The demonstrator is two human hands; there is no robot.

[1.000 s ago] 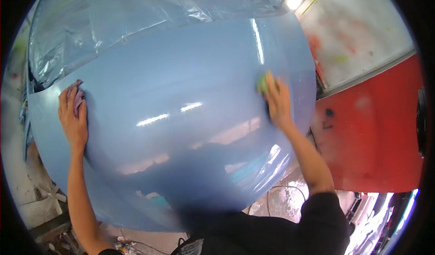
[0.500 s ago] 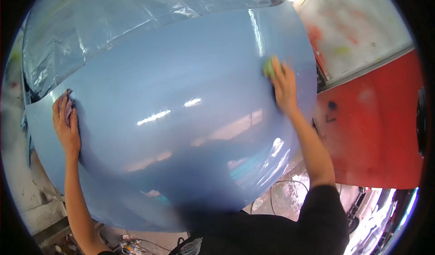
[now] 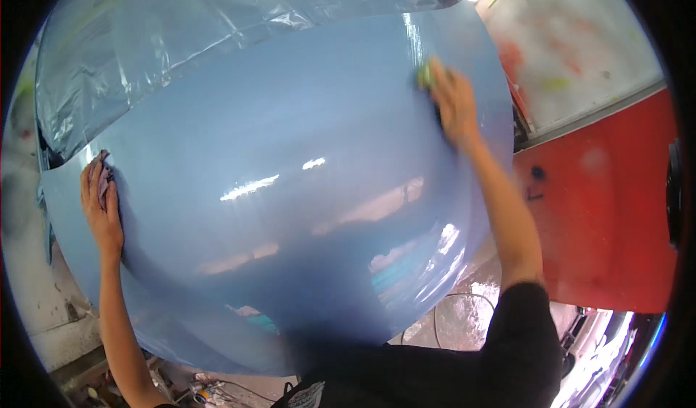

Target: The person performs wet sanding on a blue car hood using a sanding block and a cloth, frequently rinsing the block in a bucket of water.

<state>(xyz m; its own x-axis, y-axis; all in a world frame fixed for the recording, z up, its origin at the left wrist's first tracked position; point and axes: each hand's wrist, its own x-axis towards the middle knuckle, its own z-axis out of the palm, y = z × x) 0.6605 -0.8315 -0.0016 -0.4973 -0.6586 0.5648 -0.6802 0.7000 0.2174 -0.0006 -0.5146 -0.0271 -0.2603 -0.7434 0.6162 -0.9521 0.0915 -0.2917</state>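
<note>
A large glossy blue car hood [image 3: 275, 110] fills the middle of the view. Near its left edge, my left hand [image 3: 101, 223] grips a crumpled purplish-grey cloth [image 3: 106, 182] against the surface. Across on the far right part of the hood, my right hand [image 3: 457, 110] is closed on a yellow-green pad [image 3: 425, 76], which is slightly blurred. Only the pad's front end shows past my fingertips, so I cannot tell whether it is a sponge or a folded cloth.
Clear plastic sheeting [image 3: 196, 38] covers the area beyond the hood's far edge. A red panel [image 3: 602, 219] stands to the right, below a paint-spotted whitish surface [image 3: 573, 52]. A thin cable [image 3: 436, 321] loops over the floor at lower right. Assorted items [image 3: 206, 393] lie at lower left.
My right hand has slid the yellow-green pad farther up the hood and slightly left. My left hand stays by the left edge with the cloth. The whole view has shifted slightly.
</note>
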